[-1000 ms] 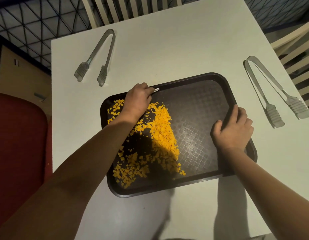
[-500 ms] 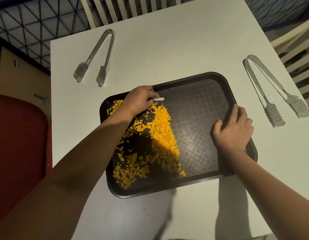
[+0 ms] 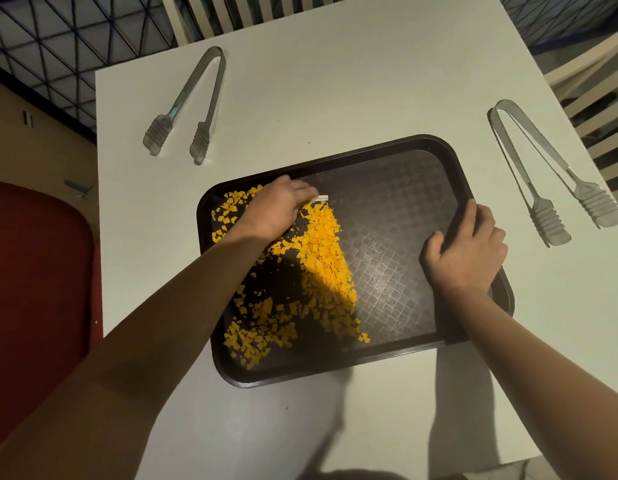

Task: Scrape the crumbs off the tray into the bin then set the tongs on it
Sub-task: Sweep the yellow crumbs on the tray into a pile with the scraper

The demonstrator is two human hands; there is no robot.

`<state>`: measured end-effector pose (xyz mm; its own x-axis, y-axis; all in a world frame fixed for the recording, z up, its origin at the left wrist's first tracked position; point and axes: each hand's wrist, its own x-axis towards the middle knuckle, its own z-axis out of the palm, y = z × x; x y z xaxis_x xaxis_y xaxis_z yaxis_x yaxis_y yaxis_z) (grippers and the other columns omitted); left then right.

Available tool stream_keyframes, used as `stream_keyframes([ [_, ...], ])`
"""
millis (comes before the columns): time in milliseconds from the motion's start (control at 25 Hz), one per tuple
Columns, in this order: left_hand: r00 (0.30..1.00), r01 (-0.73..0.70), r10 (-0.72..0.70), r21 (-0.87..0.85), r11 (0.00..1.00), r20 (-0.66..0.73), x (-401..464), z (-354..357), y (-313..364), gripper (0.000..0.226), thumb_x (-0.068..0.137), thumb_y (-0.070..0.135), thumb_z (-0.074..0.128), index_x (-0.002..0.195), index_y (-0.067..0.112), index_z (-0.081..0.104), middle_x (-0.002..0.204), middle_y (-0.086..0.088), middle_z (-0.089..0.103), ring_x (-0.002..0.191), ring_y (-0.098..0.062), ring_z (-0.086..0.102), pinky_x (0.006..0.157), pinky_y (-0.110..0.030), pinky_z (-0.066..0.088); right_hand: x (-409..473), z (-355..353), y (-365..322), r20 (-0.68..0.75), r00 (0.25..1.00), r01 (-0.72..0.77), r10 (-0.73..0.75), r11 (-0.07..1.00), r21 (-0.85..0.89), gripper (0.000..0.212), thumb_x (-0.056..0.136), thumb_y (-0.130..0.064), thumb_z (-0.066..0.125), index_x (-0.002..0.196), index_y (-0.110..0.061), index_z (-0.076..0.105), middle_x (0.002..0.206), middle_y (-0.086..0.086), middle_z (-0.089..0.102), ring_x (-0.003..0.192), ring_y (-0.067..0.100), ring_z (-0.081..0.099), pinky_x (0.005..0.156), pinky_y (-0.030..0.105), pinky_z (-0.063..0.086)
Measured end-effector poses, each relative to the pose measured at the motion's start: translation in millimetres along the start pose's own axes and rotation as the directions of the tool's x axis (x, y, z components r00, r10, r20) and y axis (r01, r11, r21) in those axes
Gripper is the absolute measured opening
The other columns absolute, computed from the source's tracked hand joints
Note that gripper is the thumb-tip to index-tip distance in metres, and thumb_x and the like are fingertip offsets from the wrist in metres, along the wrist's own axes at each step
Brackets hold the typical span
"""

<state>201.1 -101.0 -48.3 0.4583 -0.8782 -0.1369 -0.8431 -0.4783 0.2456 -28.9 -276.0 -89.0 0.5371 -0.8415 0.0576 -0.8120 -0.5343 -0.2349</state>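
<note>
Your left hand (image 3: 278, 209) curls around a small white scraper (image 3: 322, 198), its edge at the far end of the orange crumbs (image 3: 323, 258) heaped on the left half of the dark tray (image 3: 397, 237). Your right hand (image 3: 468, 251) grips the tray's right rim, thumb inside. On the tabletop (image 3: 335, 81), one pair of tongs (image 3: 191, 105) lies far left, another tongs pair (image 3: 550, 171) right.

The left hand (image 3: 278, 209) has drawn its small white scraper (image 3: 320, 198), seemingly, rightward across the crumbs (image 3: 323, 258).

One head-worn camera looks steeply down (wide-angle, from close above) over the white table (image 3: 335, 98).
</note>
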Motion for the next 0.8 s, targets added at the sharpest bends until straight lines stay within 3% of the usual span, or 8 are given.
stream_keyframes([
  [120,0.988,-0.145,0.144,0.015,0.989,0.056,-17,-4,-1,0.039,0.088,0.000,0.052,0.124,0.015,0.058,0.127,-0.003,0.060,0.098,-0.026,0.052,0.081,-0.033,0.043,5,0,0,-0.003,1.000,-0.005,0.005,1.000,0.002,0.068,0.081,-0.037,0.039,0.140,-0.005,0.029,0.140,0.021,0.035,0.112,0.042,0.041,0.089,0.048,0.036],
  [200,0.974,-0.228,0.227,0.031,0.973,0.023,-21,-7,-5,0.036,0.082,-0.004,0.059,0.114,0.012,0.065,0.115,-0.008,0.068,0.086,-0.029,0.056,0.071,-0.034,0.046,4,0,0,-0.009,1.000,-0.005,0.005,1.000,0.007,0.068,0.080,-0.036,0.039,0.140,-0.005,0.029,0.140,0.022,0.035,0.111,0.043,0.041,0.089,0.048,0.036],
  [280,0.984,-0.147,0.152,0.057,0.987,-0.090,-10,-5,-7,0.035,0.079,-0.006,0.060,0.110,0.009,0.067,0.108,-0.011,0.069,0.082,-0.033,0.058,0.068,-0.036,0.048,3,0,0,-0.007,1.000,-0.006,0.006,1.000,0.004,0.068,0.081,-0.036,0.039,0.140,-0.005,0.029,0.140,0.022,0.035,0.111,0.043,0.041,0.089,0.047,0.035],
  [360,0.984,0.032,-0.023,0.047,0.998,-0.179,6,-4,-2,0.034,0.085,-0.002,0.053,0.116,0.008,0.063,0.114,-0.012,0.067,0.093,-0.034,0.057,0.075,-0.038,0.048,3,0,0,-0.004,1.000,-0.005,0.005,1.000,-0.001,0.068,0.081,-0.036,0.038,0.140,-0.005,0.029,0.141,0.022,0.034,0.112,0.042,0.041,0.090,0.047,0.035],
  [440,0.974,0.138,-0.135,0.000,0.990,-0.184,18,0,3,0.033,0.090,0.002,0.047,0.119,0.009,0.061,0.118,-0.011,0.064,0.101,-0.034,0.054,0.080,-0.039,0.046,4,0,0,-0.002,1.000,-0.006,0.006,1.000,-0.012,0.068,0.081,-0.037,0.037,0.141,-0.006,0.028,0.141,0.022,0.034,0.113,0.042,0.040,0.090,0.048,0.035],
  [520,0.975,0.141,-0.149,-0.057,0.988,-0.165,22,3,6,0.034,0.089,0.001,0.046,0.118,0.010,0.061,0.118,-0.010,0.064,0.100,-0.034,0.053,0.084,-0.039,0.045,4,-1,0,0.006,1.000,-0.006,0.006,1.000,-0.021,0.068,0.082,-0.038,0.037,0.141,-0.006,0.027,0.142,0.021,0.033,0.114,0.042,0.040,0.091,0.048,0.035],
  [800,0.991,-0.136,0.137,-0.060,0.989,0.009,9,2,21,0.033,0.089,0.001,0.050,0.115,0.015,0.063,0.117,-0.001,0.065,0.090,-0.024,0.050,0.080,-0.034,0.043,4,0,0,0.003,1.000,-0.005,0.005,1.000,-0.026,0.068,0.082,-0.038,0.038,0.141,-0.007,0.026,0.142,0.021,0.033,0.114,0.041,0.040,0.092,0.048,0.035],
])
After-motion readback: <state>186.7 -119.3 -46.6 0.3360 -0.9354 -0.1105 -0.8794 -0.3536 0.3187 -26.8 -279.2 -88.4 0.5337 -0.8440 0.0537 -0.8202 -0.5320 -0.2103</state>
